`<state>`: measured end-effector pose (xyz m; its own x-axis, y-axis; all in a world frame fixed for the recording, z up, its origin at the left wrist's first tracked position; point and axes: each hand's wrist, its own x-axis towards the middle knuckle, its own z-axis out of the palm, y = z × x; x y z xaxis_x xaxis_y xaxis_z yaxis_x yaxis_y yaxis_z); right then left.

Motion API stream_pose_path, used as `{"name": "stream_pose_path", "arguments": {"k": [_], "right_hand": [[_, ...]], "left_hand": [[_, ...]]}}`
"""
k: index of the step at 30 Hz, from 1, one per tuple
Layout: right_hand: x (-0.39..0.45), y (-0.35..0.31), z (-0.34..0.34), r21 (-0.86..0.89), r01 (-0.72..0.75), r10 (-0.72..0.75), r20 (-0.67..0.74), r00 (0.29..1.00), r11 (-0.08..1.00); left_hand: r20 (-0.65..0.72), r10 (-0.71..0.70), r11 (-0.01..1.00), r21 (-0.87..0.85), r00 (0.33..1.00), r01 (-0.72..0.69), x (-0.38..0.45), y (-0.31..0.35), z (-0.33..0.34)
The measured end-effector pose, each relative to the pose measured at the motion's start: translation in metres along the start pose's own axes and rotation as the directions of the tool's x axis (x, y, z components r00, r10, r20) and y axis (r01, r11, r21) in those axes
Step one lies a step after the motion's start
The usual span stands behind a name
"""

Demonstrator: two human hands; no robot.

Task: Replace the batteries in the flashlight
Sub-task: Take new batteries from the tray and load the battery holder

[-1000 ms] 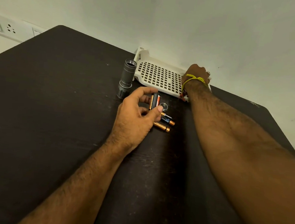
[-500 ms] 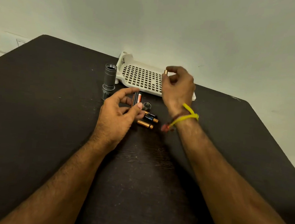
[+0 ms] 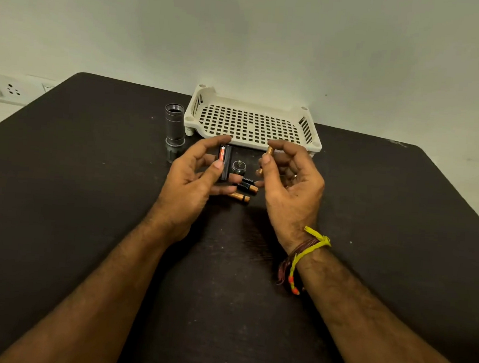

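You're midway: the flashlight [image 3: 174, 131] stands opened by the tray [image 3: 251, 122], your left hand [image 3: 192, 183] grips the battery holder [image 3: 224, 161], your right hand [image 3: 290, 179] pinches a fresh battery [image 3: 266, 156], loading and reassembly remain

The word "DURACELL" can be read on the black part of one battery [image 3: 247, 180] lying on the table. The second battery [image 3: 245, 187] just beside it has similar letters, but they are too blurred.
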<state>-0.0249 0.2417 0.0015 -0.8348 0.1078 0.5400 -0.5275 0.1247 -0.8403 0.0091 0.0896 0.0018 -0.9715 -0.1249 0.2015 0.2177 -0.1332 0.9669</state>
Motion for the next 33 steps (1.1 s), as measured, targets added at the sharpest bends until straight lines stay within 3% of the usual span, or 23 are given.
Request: {"name": "stream_pose_path", "arguments": {"k": [8,18,22,27,33], "right_hand": [[0.006,0.008,0.005,0.020,-0.023,0.021,0.063,0.998,1.000],[0.001,0.005,0.006,-0.103,0.128,-0.109,0.174,0.979,0.986],[0.001,0.003,0.004,-0.042,0.087,-0.079,0.156,0.985,0.995],[-0.001,-0.002,0.004,-0.015,0.136,-0.133,0.126,0.983,0.991],[-0.002,-0.004,0.006,-0.093,0.227,-0.198,0.246,0.949,0.969]], "left_hand": [[-0.019,-0.041,0.998,-0.049,0.999,0.040,0.002,0.002,-0.005],[-0.048,-0.048,0.997,-0.059,0.998,0.045,-0.001,0.006,-0.001],[-0.067,-0.044,0.997,-0.064,0.997,0.040,-0.001,0.006,-0.001],[-0.083,-0.055,0.994,-0.098,0.995,0.047,0.000,0.005,-0.002],[-0.122,-0.059,0.992,-0.118,0.991,0.044,0.001,0.003,-0.002]]}}
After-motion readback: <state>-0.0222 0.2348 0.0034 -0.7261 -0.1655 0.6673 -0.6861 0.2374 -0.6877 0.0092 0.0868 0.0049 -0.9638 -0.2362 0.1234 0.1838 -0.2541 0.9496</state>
